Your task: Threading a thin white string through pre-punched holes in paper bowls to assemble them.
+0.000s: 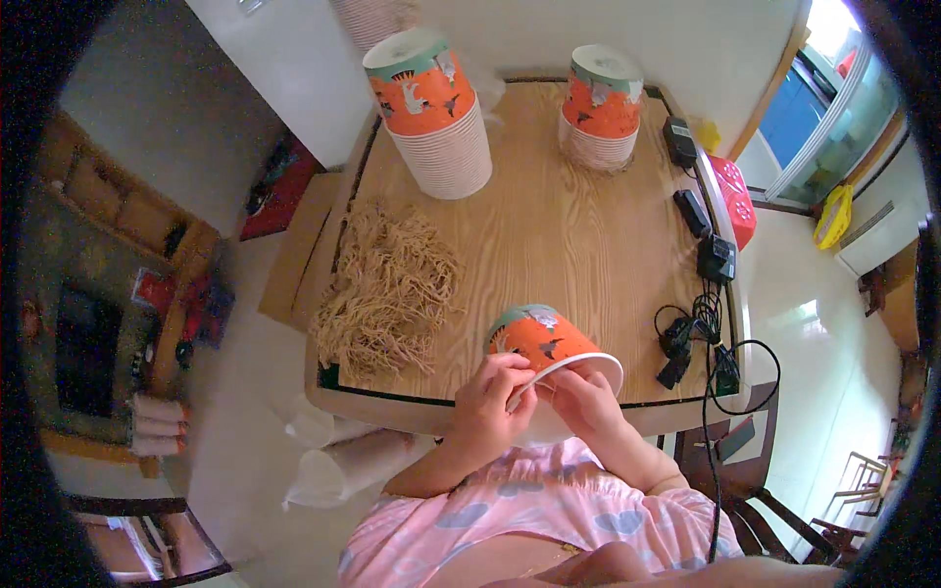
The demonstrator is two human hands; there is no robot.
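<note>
An orange and green paper bucket (545, 339) with a white rim lies tilted at the table's near edge, its mouth toward me. My left hand (497, 400) grips the left side of the rim, fingers bent against the outer wall. At the mouth, my right hand (584, 397) has its fingers partly inside, closed at the rim close to my left fingertips. What lies between those inner fingers is hidden. Left of the bucket lies a loose heap of tan twisted paper cords (392, 289).
Two stacks of matching buckets stand upside down at the back: a taller stack (441, 147) at left, a shorter stack (600, 108) at right. Black power adapters (717, 259) and tangled cables (701, 328) line the right edge. A red stool (731, 201) stands beyond it.
</note>
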